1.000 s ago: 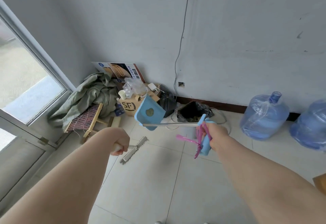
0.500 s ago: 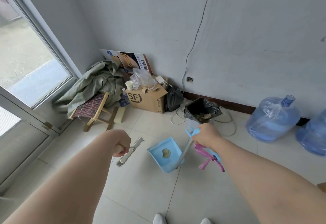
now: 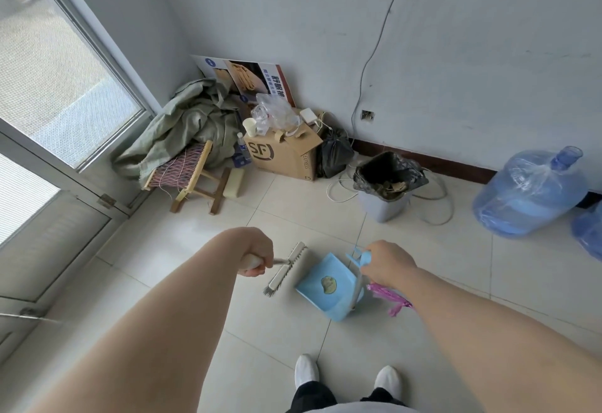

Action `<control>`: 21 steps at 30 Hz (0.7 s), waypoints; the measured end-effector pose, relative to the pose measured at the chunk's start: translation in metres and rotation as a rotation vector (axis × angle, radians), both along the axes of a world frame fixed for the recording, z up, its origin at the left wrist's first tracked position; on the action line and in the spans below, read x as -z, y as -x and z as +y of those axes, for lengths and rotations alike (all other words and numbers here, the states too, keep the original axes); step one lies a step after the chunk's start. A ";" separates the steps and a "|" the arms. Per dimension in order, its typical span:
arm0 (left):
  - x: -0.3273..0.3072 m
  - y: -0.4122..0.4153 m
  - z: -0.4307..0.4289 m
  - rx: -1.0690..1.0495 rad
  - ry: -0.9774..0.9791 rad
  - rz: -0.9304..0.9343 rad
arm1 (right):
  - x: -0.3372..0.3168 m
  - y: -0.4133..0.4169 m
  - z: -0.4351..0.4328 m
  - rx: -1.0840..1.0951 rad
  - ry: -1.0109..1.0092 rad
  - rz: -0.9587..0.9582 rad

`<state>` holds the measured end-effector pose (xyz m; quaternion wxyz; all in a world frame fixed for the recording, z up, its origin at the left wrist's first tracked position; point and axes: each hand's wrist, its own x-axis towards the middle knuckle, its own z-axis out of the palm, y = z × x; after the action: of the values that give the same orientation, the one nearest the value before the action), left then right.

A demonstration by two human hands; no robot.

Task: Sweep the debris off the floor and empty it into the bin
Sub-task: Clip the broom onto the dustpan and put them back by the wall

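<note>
Two hands: left hand (image 3: pixel 257 258) curled round the white grip of a metal-shafted broom; right hand (image 3: pixel 387 263) wrapped round the top of the dustpan's upright handle; hands apart, each clamped on its own tool
Broom: pale bar-shaped head with grey bristles (image 3: pixel 286 269); head just left of the pan, not touching it as far as shows
Dustpan: light-blue plastic scoop (image 3: pixel 317 298) low over the pale tiled floor (image 3: pixel 488 259), ahead of the white shoes (image 3: pixel 306 372); whether it rests on the tiles, cannot tell; a pink plastic strip (image 3: pixel 391 298) hangs from its handle
Debris: one small greenish-yellow scrap (image 3: pixel 329 284) lying in the middle of the pan
Bin: grey plastic bin with black liner (image 3: pixel 381 209) near the wall, beyond the pan and well apart from it; brown scraps inside
Handling: pan judged light and stiff; scrap loose and light, likely to slide out if the pan tips early; the grip at the handle top serves; keep the mouth tilted up until over the liner
Stage: sweeping looks done; carry and tip remain
</note>
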<state>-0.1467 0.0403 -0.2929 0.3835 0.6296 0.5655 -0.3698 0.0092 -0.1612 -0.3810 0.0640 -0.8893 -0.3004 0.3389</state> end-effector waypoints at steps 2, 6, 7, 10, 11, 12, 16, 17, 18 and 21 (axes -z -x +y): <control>0.003 -0.005 -0.006 0.001 0.008 -0.016 | 0.007 0.005 -0.008 -0.017 0.027 0.023; 0.007 -0.016 -0.018 -0.022 0.024 -0.024 | 0.014 0.008 -0.016 -0.048 0.015 0.068; 0.009 -0.018 -0.021 -0.028 0.021 -0.032 | 0.013 0.008 -0.016 -0.054 0.009 0.081; 0.009 -0.027 -0.028 -0.047 0.009 -0.061 | 0.008 0.005 -0.016 -0.084 0.042 0.127; 0.009 -0.030 -0.030 -0.062 0.007 -0.072 | 0.006 0.004 -0.016 -0.099 0.055 0.130; 0.008 -0.032 -0.032 -0.079 0.008 -0.081 | 0.004 0.004 -0.016 -0.113 0.061 0.120; -0.001 -0.043 -0.041 -0.124 0.020 -0.106 | 0.002 0.008 -0.021 -0.115 0.003 0.014; -0.003 -0.047 -0.044 -0.132 0.026 -0.115 | 0.004 0.011 -0.023 -0.109 -0.018 -0.002; -0.006 -0.051 -0.047 -0.138 0.033 -0.121 | 0.007 0.013 -0.025 -0.102 -0.038 -0.009; -0.014 -0.066 -0.059 -0.115 0.046 -0.133 | 0.012 0.019 -0.029 -0.090 -0.082 0.000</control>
<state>-0.0810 -0.0188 -0.2785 0.4550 0.6103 0.5654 -0.3176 -0.0093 -0.1902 -0.3929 0.0849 -0.8715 -0.3538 0.3288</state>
